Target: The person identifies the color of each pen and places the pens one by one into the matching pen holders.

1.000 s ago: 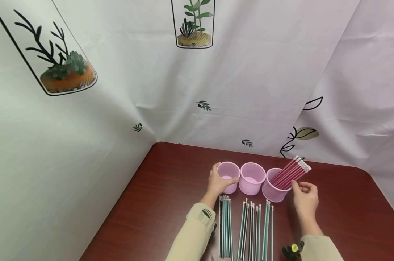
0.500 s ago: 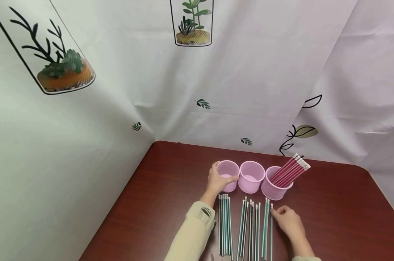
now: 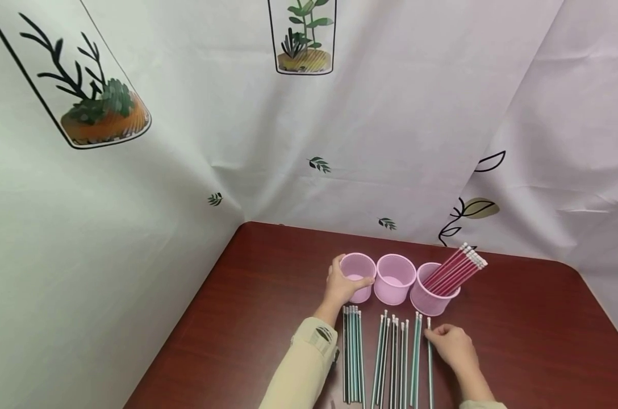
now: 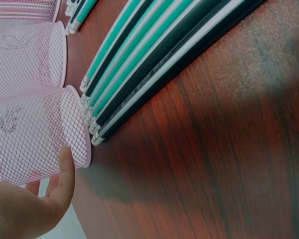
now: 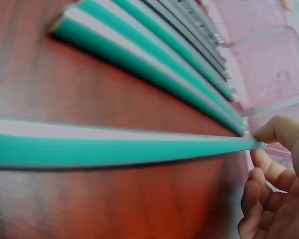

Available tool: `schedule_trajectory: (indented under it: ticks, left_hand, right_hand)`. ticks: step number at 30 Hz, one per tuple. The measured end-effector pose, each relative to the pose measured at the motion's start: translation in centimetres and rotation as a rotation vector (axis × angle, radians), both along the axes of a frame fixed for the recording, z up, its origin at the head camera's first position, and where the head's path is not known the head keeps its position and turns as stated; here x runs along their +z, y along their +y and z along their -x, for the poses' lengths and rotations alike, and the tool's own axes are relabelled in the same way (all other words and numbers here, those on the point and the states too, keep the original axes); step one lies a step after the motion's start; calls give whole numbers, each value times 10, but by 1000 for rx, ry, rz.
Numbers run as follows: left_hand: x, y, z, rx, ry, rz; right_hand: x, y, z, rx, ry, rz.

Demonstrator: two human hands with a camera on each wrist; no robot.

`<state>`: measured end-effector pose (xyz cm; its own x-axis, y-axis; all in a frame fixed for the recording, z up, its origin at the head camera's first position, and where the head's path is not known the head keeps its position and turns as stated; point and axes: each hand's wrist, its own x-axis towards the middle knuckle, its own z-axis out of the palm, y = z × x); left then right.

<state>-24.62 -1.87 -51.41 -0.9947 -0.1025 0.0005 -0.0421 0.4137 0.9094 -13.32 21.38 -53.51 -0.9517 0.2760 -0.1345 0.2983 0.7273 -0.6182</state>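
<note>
On the left, a pink mesh pencil cup (image 3: 360,293) is gripped by my left hand (image 3: 338,284), thumb on its near side and fingers round its left. The thumb lies against the mesh in the left wrist view. My right hand (image 3: 455,346) pinches a green pencil (image 3: 430,372) near its eraser end, between thumb and fingertips. Two more green pencils (image 5: 154,74) lie beside it in the right wrist view. Several red pencils (image 3: 454,271) lean to the right in the right-hand cup (image 3: 427,301). Between the outer cups stands a middle cup (image 3: 392,292).
Below the left cup lies a row of green and black pencils (image 3: 354,355). More green and black pencils (image 3: 392,358) lie to its right. The dark red tabletop (image 3: 247,318) ends at a patterned white cloth (image 3: 309,119) behind and to the left.
My right hand has left the right cup's rim, come down to the rightmost green pencil and pinched it, shifting it slightly right. My left hand has stayed on the left cup.
</note>
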Motion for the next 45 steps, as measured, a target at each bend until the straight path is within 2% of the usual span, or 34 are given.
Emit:
schedule_trajectory:
  ticks: [4, 12, 19, 25, 29, 33, 37, 40, 45]
  left_hand:
    - [3, -1, -2, -3, 6, 1]
    - [4, 0, -3, -2, 9, 6]
    - [4, -1, -3, -1, 5, 2]
    - [2, 0, -2, -1, 8, -3]
    - [0, 0, 0, 0, 6, -3]
    - [-3, 0, 1, -3, 10, 11]
    - [-4, 0, 1, 0, 14, 15]
    - [-4, 0, 1, 1, 14, 10]
    - [-3, 0, 2, 1, 5, 4]
  right_hand:
    - [11, 1, 2, -30, 68, 37]
    - [47, 2, 5, -45, 160, 52]
    - [79, 0, 18, -104, 246, 105]
    - [110, -4, 35, -173, 401, 144]
    - [123, -8, 47, -263, 537, 250]
    - [128, -12, 56, -347, 675, 388]
    - [126, -16, 66, -359, 741, 515]
    - [119, -19, 73, -323, 702, 518]
    - [103, -25, 85, -246, 573, 371]
